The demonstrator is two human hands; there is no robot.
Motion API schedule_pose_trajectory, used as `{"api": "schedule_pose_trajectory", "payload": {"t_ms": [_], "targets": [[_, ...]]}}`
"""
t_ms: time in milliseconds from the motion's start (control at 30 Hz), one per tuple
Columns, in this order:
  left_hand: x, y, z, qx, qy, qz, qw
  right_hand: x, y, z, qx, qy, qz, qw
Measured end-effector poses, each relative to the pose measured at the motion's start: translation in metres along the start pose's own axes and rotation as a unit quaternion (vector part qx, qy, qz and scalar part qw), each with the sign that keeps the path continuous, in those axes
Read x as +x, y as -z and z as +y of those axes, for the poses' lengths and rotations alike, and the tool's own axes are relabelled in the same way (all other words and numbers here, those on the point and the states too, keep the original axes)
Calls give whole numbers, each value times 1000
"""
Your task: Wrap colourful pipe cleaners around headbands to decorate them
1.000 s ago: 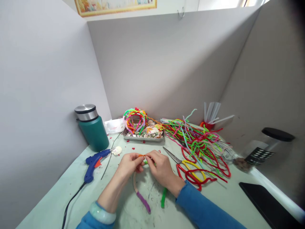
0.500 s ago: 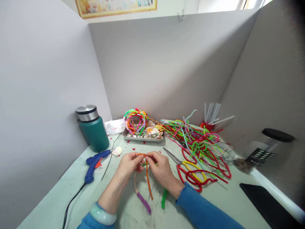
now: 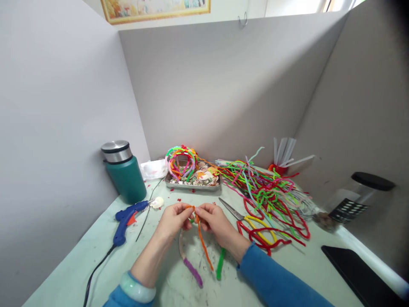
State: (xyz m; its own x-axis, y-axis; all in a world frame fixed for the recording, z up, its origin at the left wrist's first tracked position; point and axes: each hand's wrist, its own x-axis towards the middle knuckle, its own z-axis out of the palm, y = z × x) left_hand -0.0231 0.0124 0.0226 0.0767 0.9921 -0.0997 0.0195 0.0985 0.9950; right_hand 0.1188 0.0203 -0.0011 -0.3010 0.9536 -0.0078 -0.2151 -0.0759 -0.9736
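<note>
Close together over the middle of the table, my left hand (image 3: 175,219) and my right hand (image 3: 213,219) both pinch an orange pipe cleaner (image 3: 203,245). Its loose end hangs down between them toward the table. Below and behind my fingers is a curved headband wrapped in coloured pipe cleaner, with a purple end (image 3: 193,272) at the left and a green end (image 3: 220,264) at the right. My fingers hide the top of the curve. Scissors (image 3: 234,209) with yellow handles lie right of my right hand, partly under red pipe cleaners (image 3: 277,242).
A blue glue gun (image 3: 123,221) and a green bottle (image 3: 126,179) stand at the left. Behind my hands, a metal tray (image 3: 191,186) holds shells and wrapped hoops (image 3: 181,164). Piled pipe cleaners (image 3: 265,183), a jar (image 3: 354,200) and a black flat object (image 3: 354,268) are at the right.
The loose end of the orange pipe cleaner has swung to the right and hangs at more of a slant. My right hand has shifted slightly; my left hand stays nearly still.
</note>
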Motion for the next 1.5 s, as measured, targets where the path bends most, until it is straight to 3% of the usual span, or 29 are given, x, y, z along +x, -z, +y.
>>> {"api": "schedule_pose_trajectory", "payload": {"t_ms": [200,333,567,733,967,1500], "targets": [[-2,-1,3,4,-22,-17,1000,3,6,3,173,-129,-78,973],[-2,0,3,-5,-8,-15,1000,2,7,3,222,-156,-89,959],[-1,1,-2,-11,17,1,1000,3,6,10,215,-125,-72,966],[-3,1,-2,-63,42,-51,996,4,7,10,223,-118,-83,964],[0,3,-5,-143,70,-43,986,4,9,12,180,-116,-100,972],[-2,-1,-5,-203,84,-73,973,-1,4,2,242,-130,-144,951]]}}
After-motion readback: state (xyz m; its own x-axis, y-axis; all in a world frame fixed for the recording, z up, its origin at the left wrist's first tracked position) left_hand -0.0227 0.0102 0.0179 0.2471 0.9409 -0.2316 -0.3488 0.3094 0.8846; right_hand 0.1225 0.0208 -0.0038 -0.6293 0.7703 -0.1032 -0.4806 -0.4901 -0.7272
